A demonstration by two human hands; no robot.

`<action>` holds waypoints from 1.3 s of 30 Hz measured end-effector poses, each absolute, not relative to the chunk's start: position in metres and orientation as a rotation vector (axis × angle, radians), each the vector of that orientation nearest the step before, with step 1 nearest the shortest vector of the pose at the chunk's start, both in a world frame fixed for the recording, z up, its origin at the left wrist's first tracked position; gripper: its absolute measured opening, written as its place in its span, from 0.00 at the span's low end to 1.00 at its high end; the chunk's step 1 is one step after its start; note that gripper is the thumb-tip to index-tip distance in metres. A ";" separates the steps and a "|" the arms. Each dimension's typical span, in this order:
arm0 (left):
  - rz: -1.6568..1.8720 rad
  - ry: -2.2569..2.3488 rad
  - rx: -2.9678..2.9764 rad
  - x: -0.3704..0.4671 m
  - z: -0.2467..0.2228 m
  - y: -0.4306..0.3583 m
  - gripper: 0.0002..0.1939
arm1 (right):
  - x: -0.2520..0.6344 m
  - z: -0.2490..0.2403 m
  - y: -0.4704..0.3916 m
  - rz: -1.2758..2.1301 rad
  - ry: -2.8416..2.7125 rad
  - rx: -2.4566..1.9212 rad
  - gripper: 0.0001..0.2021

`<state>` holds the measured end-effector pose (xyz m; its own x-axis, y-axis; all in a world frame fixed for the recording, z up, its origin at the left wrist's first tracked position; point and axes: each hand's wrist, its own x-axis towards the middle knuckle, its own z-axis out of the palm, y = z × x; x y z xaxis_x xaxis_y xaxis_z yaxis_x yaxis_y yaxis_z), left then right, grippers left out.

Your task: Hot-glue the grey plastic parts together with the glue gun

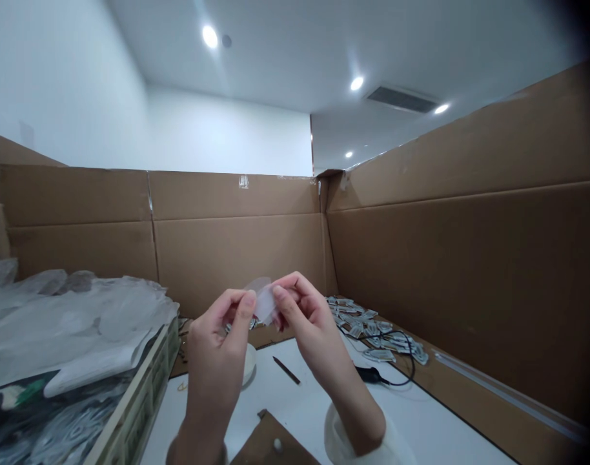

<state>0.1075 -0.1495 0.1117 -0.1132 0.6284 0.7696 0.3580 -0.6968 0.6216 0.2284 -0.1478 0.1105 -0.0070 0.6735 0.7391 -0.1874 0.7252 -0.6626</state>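
A: Where is the workpiece?
B: The translucent piece (264, 305) is raised above the white table (270, 402), pinched between thumb and fingers of both the left hand (219, 332) and the right hand (308, 316).
A: Handling?
B: Grip the edges lightly; pull evenly to avoid creasing.
A: What is obscured?
B: Fingertips behind the piece; its layer count cannot be determined. The left forearm partly covers a round white object (249, 365).
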 end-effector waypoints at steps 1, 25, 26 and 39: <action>1.942 1.196 1.954 0.102 0.110 -0.143 0.13 | 0.229 0.111 -0.147 0.704 -1.425 -0.432 0.13; 1.364 1.199 2.042 0.075 0.103 -0.107 0.20 | 0.241 0.098 -0.096 0.695 -1.490 -0.547 0.13; 1.397 1.295 2.022 0.075 0.101 -0.101 0.19 | 0.242 0.101 -0.102 0.779 -1.473 -0.450 0.13; 1.412 0.715 1.849 0.071 0.112 -0.134 0.19 | 0.233 0.091 -0.078 0.781 -1.468 -0.531 0.15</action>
<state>0.0712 -0.1345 0.1116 0.2558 0.7700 0.5846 0.0160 -0.6080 0.7938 0.2332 -0.0779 0.0914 -0.0651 0.7409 0.6684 -0.1409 0.6563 -0.7412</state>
